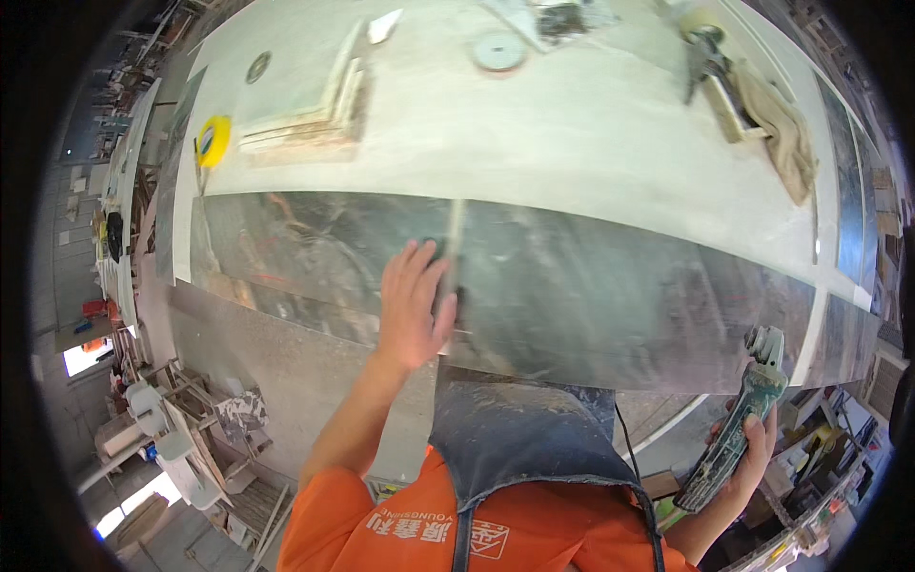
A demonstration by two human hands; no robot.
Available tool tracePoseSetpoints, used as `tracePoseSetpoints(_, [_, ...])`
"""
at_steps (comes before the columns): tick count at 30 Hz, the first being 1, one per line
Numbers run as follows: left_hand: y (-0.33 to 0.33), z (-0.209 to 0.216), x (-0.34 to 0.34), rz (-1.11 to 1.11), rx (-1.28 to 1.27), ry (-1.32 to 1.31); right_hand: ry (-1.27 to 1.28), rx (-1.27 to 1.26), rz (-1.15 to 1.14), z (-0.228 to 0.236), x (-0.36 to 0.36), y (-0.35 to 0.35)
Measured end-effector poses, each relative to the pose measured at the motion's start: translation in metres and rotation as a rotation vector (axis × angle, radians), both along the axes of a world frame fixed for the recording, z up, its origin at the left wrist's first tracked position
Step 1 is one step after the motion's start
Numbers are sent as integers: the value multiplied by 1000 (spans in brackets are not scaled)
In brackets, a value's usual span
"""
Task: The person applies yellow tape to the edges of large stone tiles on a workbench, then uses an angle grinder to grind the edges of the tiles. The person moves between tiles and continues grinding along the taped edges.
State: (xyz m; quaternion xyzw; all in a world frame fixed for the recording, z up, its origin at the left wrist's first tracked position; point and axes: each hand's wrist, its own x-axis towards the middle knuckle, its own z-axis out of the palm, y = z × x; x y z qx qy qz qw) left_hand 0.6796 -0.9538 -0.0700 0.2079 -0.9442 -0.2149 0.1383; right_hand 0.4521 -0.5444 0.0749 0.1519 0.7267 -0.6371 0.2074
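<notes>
Head view, left hand [416, 303]: fingers loose, empty, over the dark slab [581, 291]
Right hand [755, 458]: I grip the green power tool [732, 437]

Orange shirt [562, 524] under a dusty dark apron [524, 424]
White printing [412, 526] and a square white emblem [489, 540] mark the chest; dark straps [463, 541] run over the shirt; the sleeves [326, 507] are short, left hand [413, 310] and right hand [748, 462] bare.

At four o'clock, the green power tool [739, 431] partly hides the person's right hand [757, 458]; near eleven, stacked strips [297, 132] blur; near one, a dark clump [560, 23] is indistinct.
</notes>
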Motion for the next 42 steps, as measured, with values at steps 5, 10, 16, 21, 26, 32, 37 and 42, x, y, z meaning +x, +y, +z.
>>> tracePoseSetpoints(5, [-116,-29,66,132,-57,-119,-51,-23,5,-8,112,-78])
tracePoseSetpoints(10, [-236,-44,102,198,-215,-162,-175,-91,97,5,202,-141])
tracePoseSetpoints(16, [-324,-49,168,317,-241,-192,-192,-102,126,1,267,-176])
tracePoseSetpoints(21, [-394,-47,231,405,-259,-244,-217,-100,131,-9,300,-232])
tracePoseSetpoints(26, [-453,-54,294,421,-246,-137,-195,-107,130,-5,352,-315])
tracePoseSetpoints(32, [-502,-42,370,371,-169,-85,-244,10,138,-5,410,-481])
tracePoseSetpoints(37, [-546,-27,395,335,8,-2,-257,102,444,4,428,-605])
tracePoseSetpoints(42, [-624,-12,309,96,159,9,-242,133,501,7,440,-682])
